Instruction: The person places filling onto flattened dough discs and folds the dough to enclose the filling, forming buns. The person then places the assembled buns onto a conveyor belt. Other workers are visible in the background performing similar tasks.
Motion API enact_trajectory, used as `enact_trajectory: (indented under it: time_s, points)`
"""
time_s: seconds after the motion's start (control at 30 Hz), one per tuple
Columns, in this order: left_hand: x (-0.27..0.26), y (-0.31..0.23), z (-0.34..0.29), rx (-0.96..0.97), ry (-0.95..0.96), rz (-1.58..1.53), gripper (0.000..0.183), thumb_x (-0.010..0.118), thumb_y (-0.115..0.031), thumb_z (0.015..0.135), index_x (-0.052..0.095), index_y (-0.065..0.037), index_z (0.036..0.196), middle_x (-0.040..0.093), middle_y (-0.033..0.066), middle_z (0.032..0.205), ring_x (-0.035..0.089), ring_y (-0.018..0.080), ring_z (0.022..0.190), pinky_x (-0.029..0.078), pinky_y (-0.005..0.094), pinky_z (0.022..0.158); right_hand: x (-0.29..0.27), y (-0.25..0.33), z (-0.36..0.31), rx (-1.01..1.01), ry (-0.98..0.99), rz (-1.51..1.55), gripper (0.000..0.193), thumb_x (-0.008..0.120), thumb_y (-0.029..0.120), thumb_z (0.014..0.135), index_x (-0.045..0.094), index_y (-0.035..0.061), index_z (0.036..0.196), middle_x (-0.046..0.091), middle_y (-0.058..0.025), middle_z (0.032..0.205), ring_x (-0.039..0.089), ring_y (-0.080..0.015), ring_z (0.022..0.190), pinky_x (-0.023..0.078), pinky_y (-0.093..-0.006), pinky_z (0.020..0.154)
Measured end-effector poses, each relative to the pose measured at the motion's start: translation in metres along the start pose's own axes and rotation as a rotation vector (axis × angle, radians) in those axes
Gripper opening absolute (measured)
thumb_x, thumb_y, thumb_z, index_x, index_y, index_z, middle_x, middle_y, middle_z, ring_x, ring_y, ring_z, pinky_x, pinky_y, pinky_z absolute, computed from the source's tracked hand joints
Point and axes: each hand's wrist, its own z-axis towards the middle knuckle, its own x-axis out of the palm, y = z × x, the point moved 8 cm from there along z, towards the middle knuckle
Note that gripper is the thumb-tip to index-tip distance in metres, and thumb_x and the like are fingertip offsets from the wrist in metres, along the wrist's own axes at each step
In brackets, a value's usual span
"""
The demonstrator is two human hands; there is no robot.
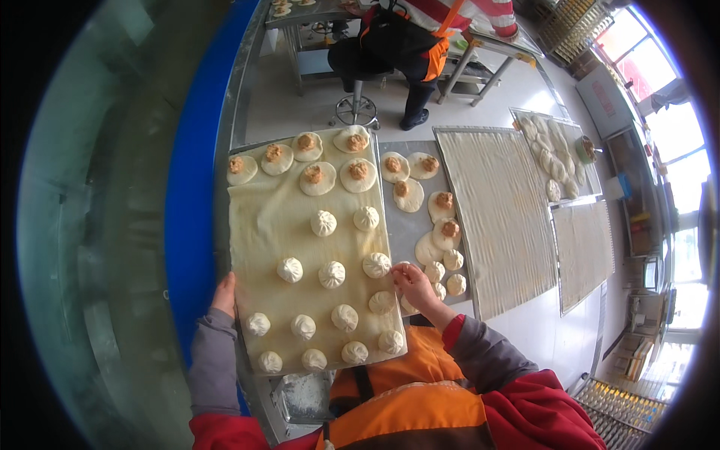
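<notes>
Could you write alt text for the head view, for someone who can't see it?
A person's left hand and right hand are at opposite edges of a cloth-covered tray of pleated buns, with filling-topped dough rounds at its far end. Beyond, another person is near a stool.

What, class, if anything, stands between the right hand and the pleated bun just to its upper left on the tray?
Nothing visible does. The right hand is close beside the bun, at the right edge of the tray; whether they touch is hard to tell.
</notes>
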Motion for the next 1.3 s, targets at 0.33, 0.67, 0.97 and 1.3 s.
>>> enact_trajectory:
  time_s: [0.33,0.67,0.97,1.3]
  points:
    - [0.032,-0.039,-0.063,0.147,0.078,-0.067,0.041,0.046,-0.037,0.105,0.058,-0.002,0.122,0.066,0.0098,0.113,0.064,0.0199,0.097,0.054,0.0359,0.083,0.043,-0.069,-0.036,0.497,-0.121,0.723,0.028,0.048,0.023,0.104,0.058,0.0042,0.122,0.064,-0.0056,0.113,0.062,-0.0166,0.098,0.053,-0.032,0.086]
    - [0.187,-0.144,-0.111,0.284,0.307,0.043,0.041,0.043,-0.037,0.106,0.055,-0.003,0.125,0.064,0.0078,0.119,0.062,0.0201,0.104,0.051,0.034,0.09,-0.108,0.026,-0.094,0.07,-0.298,0.769,0.029,0.052,0.022,0.102,0.059,0.003,0.121,0.064,-0.0047,0.108,0.061,-0.0145,0.1,0.05,-0.0295,0.086]
    - [0.553,-0.084,-0.102,0.373,0.643,0.323,0.037,0.048,-0.034,0.105,0.062,-0.001,0.112,0.063,0.0022,0.101,0.054,0.0112,0.09,0.046,0.0277,0.083,-0.337,-0.076,-0.22,0.213,-0.806,1.134,0.026,0.052,0.021,0.102,0.059,0.0032,0.119,0.066,-0.0084,0.105,0.066,-0.0185,0.09,0.056,-0.0326,0.076]
    - [0.94,0.117,-0.202,0.38,0.786,0.44,0.039,0.052,-0.036,0.103,0.064,0.0,0.099,0.057,-0.002,0.081,0.049,0.0109,0.077,0.043,0.0291,0.07,-0.623,-0.266,-0.347,0.188,-1.135,1.025,0.025,0.047,0.017,0.101,0.057,0.003,0.119,0.064,-0.0095,0.108,0.065,-0.021,0.094,0.056,-0.0364,0.08]
